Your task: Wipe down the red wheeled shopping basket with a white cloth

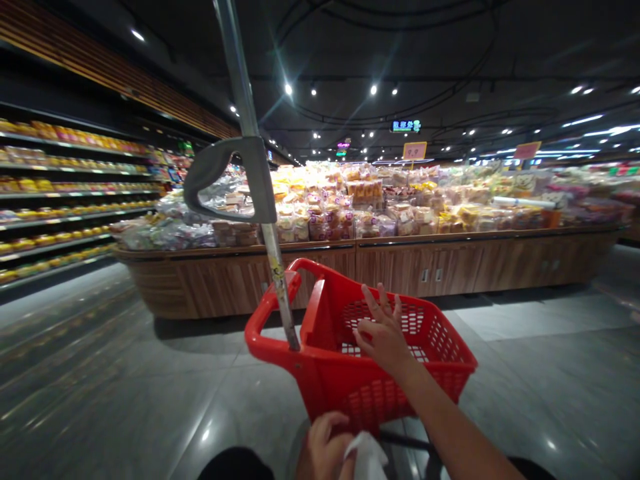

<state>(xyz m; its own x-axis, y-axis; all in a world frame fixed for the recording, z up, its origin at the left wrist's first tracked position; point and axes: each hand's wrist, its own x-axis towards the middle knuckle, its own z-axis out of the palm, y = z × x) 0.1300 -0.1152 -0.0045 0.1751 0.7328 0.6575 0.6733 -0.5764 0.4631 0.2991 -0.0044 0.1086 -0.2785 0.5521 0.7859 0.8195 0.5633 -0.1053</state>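
My left hand (326, 448) is at the bottom of the view, fingers curled around a crumpled white tissue (367, 456). Above the basket's opening is my right hand (384, 333), with several fingers stretched up and spread and the index finger bent toward the thumb. Nothing shows in that hand. In front of me stands a red plastic shopping cart basket (325, 363) with latticed walls, and no goods are visible inside. A metal pole with a grey handle (263, 180) rises from its left end.
A wooden display counter (320, 273) heaped with packaged goods (330, 207) stretches across behind the basket. Shelves of jars (55, 187) line the left side. Grey tiled floor (200, 393) lies around the cart. Orange price signs (415, 151) stand above the goods.
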